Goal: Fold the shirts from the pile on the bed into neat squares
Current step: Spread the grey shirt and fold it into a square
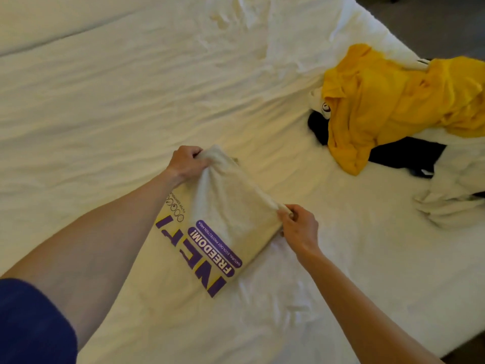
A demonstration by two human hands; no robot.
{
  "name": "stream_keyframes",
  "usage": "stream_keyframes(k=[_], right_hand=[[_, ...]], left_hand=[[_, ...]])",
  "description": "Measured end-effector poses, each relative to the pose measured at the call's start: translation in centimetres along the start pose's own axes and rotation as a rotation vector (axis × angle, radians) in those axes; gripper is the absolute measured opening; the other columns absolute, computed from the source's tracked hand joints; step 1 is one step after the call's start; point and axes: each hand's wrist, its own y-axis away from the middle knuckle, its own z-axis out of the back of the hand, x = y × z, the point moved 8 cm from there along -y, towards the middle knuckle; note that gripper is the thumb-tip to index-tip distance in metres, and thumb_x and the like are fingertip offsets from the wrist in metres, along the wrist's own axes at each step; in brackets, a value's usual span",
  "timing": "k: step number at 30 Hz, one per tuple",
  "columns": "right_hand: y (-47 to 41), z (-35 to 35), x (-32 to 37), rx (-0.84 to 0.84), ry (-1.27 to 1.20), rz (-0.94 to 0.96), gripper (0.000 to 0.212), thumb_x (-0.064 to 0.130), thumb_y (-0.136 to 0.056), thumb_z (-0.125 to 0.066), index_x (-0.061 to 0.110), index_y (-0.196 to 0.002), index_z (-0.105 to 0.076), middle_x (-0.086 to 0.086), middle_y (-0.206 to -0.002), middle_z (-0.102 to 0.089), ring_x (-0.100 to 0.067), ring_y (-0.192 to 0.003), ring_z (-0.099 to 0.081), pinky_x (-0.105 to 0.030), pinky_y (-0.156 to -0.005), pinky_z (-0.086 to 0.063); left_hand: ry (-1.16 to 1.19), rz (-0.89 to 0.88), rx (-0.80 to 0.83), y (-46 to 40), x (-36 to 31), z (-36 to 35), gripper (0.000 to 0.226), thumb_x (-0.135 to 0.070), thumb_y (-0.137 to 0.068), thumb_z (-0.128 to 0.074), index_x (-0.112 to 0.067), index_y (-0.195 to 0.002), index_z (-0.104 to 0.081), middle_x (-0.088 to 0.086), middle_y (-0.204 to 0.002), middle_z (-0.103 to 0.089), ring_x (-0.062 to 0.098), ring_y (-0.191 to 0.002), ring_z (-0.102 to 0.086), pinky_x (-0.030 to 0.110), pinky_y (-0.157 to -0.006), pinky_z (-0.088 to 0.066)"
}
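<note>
White bed (131,88); cream shirt (231,214) corners pinched by left hand (185,164) and right hand (299,227). Fold likely skewed if corners are lowered unevenly; pile (393,106) far right.

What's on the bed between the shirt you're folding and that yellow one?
Only bare, wrinkled white bedsheet lies between the cream printed shirt and the yellow shirt, as the head view shows.

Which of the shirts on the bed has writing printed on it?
The cream shirt held by both hands, with purple lettering. The yellow shirt and dark one in the pile show no writing.
</note>
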Motion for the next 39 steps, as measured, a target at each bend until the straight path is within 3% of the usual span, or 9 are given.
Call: stream_keyframes(k=[2, 5, 11, 16, 22, 26, 30, 33, 39], right_hand=[[-0.3, 0.8, 0.1, -0.083, 0.006, -0.054, 0.030, 0.025, -0.096, -0.062, 0.014, -0.124, -0.061, -0.006, -0.111, -0.066, -0.025, -0.105, -0.062, -0.041, -0.094, -0.051], [1.7, 0.6, -0.8, -0.174, -0.017, -0.204, 0.059, 0.037, -0.091, -0.067, 0.010, -0.137, -0.044, -0.010, -0.132, -0.051, -0.029, -0.120, -0.052, -0.041, -0.102, -0.043], [9.2, -8.2, -4.6, 0.141, -0.389, -0.532, 0.044, 0.050, -0.081, -0.075, 0.010, -0.099, -0.068, -0.005, -0.086, -0.076, -0.020, -0.076, -0.073, -0.035, -0.067, -0.058], [10.4, -11.7, -5.5, 0.282, -0.394, -0.481, 0.035, 0.042, -0.095, -0.062, 0.012, -0.111, -0.061, -0.007, -0.096, -0.075, -0.016, -0.075, -0.074, -0.022, -0.056, -0.052], [8.9, -11.3, -4.3, 0.524, 0.101, -0.170, 0.036, 0.037, -0.103, -0.048, 0.010, -0.122, -0.062, -0.012, -0.117, -0.070, -0.024, -0.103, -0.067, -0.042, -0.093, -0.053], [9.8, -10.8, -3.6, 0.767, 0.453, -0.089, 0.036, 0.034, -0.105, -0.045, 0.006, -0.121, -0.062, -0.013, -0.119, -0.068, -0.025, -0.104, -0.064, -0.034, -0.089, -0.049], [9.9, -9.3, -3.1, 0.539, 0.474, 0.023, 0.022, 0.032, -0.099, -0.055, 0.016, -0.114, -0.053, -0.010, -0.113, -0.068, -0.022, -0.089, -0.065, -0.036, -0.078, -0.056], [11.9, -8.5, -1.9, 0.225, 0.446, 0.209, 0.047, 0.049, -0.089, -0.065, 0.023, -0.122, -0.043, 0.006, -0.109, -0.057, -0.017, -0.089, -0.063, -0.041, -0.078, -0.056], [11.0, -8.2, -1.6, 0.083, 0.541, 0.331, 0.028, 0.040, -0.105, -0.038, 0.019, -0.088, -0.046, -0.005, -0.087, -0.063, -0.025, -0.077, -0.062, -0.048, -0.073, -0.056]], left_hand=[[-0.048, -0.013, -0.003, -0.3, 0.3, -0.4, 0.028, -0.033, -0.089, -0.068, -0.010, -0.104, -0.068, 0.004, -0.094, -0.060, 0.025, -0.092, -0.057, 0.034, -0.078, -0.046], [-0.116, 0.125, -0.045, 0.8, 3.6, -0.1, 0.068, -0.071, -0.083, -0.053, -0.018, -0.126, -0.058, 0.000, -0.115, -0.059, 0.026, -0.110, -0.056, 0.043, -0.099, -0.046], [-0.196, 0.242, 0.037, 4.2, 9.4, 0.0, 0.060, -0.070, -0.096, -0.032, -0.015, -0.105, -0.056, 0.005, -0.099, -0.059, 0.029, -0.093, -0.056, 0.039, -0.077, -0.041], [-0.121, 0.120, -0.006, 5.8, 9.6, -0.5, 0.042, -0.045, -0.104, -0.038, -0.013, -0.077, -0.043, 0.007, -0.076, -0.052, 0.027, -0.073, -0.051, 0.038, -0.063, -0.033], [0.165, 0.387, -0.363, 21.2, 18.5, -1.1, 0.042, -0.035, -0.105, -0.043, -0.011, -0.070, -0.039, 0.009, -0.065, -0.051, 0.031, -0.065, -0.052, 0.043, -0.060, -0.034], [0.295, 0.550, -0.504, 33.0, 20.4, -5.0, 0.042, -0.030, -0.104, -0.046, -0.011, -0.068, -0.038, 0.007, -0.062, -0.048, 0.021, -0.059, -0.045, 0.041, -0.059, -0.031], [0.395, 0.555, -0.565, 35.0, 21.4, -6.2, 0.044, -0.036, -0.101, -0.055, -0.012, -0.067, -0.043, 0.002, -0.060, -0.050, 0.021, -0.059, -0.045, 0.038, -0.058, -0.035], [0.463, 0.604, -0.587, 33.9, 21.5, -5.5, 0.035, -0.046, -0.098, -0.057, -0.014, -0.084, -0.058, 0.000, -0.073, -0.062, 0.015, -0.070, -0.057, 0.035, -0.062, -0.040], [0.399, 0.438, -0.601, 32.0, 21.0, -3.7, 0.039, -0.035, -0.104, -0.047, -0.011, -0.073, -0.043, 0.002, -0.063, -0.050, 0.018, -0.059, -0.045, 0.032, -0.055, -0.033]])
